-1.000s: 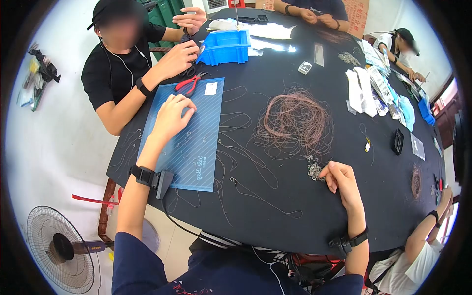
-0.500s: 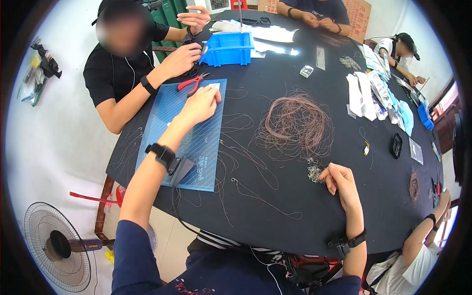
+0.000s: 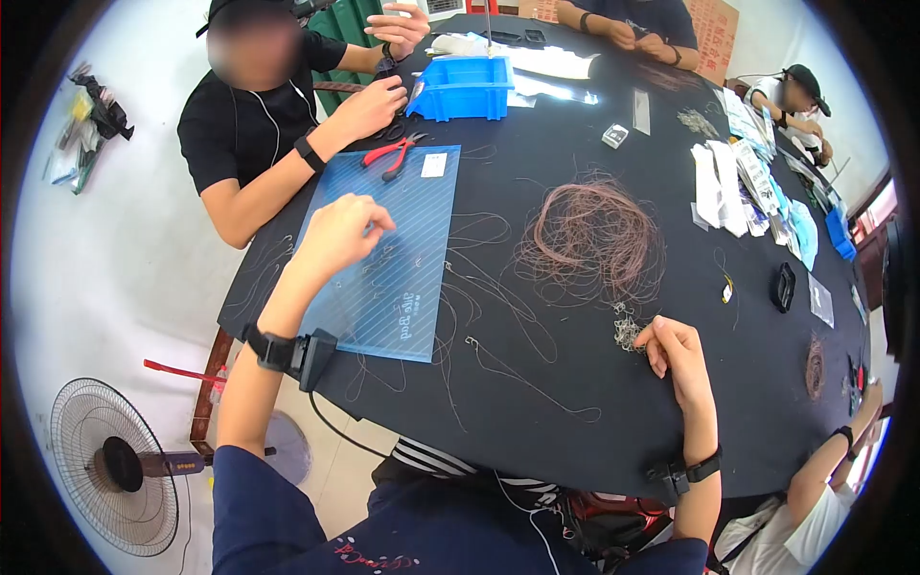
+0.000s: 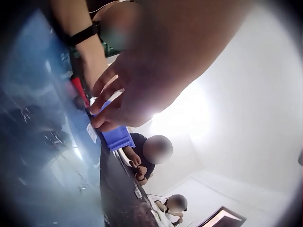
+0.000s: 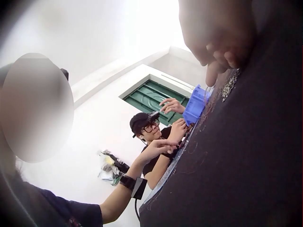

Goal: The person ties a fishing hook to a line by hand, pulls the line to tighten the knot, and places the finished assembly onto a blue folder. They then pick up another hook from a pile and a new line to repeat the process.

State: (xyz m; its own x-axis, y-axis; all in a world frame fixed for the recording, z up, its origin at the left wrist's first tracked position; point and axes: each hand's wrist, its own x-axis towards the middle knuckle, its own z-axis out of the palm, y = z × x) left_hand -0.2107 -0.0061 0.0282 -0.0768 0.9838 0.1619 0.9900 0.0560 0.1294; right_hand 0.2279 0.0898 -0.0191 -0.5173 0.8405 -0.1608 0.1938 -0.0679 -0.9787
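Note:
My left hand point(image 3: 343, 233) hovers over the blue translucent bag point(image 3: 402, 287), its fingers loosely bent and nothing seen between them; the left wrist view shows the same hand point(image 4: 137, 90) with relaxed fingers. Small metal pieces lie on that bag. Beside a small pile of metal pieces point(image 3: 628, 328), my right hand point(image 3: 678, 356) rests with its index fingertip at the pile's edge. The right wrist view shows that hand point(image 5: 220, 35) near the pile point(image 5: 230, 86), fingers loosely curled. A tangled bundle of brown line point(image 3: 599, 240) lies just beyond the pile.
Red-handled pliers point(image 3: 388, 153) lie at the bag's far edge, near a blue bin point(image 3: 465, 88). Loops of thin line point(image 3: 508, 311) spread right of the bag. White packets point(image 3: 719, 187) and a black tray point(image 3: 783, 287) are on the right. Another person's arm point(image 3: 287, 177) reaches in at the left.
My left hand went right toward the white label, then came back left and nearer over the bag. My right hand has stayed by the metal pile. The head view has shifted slightly.

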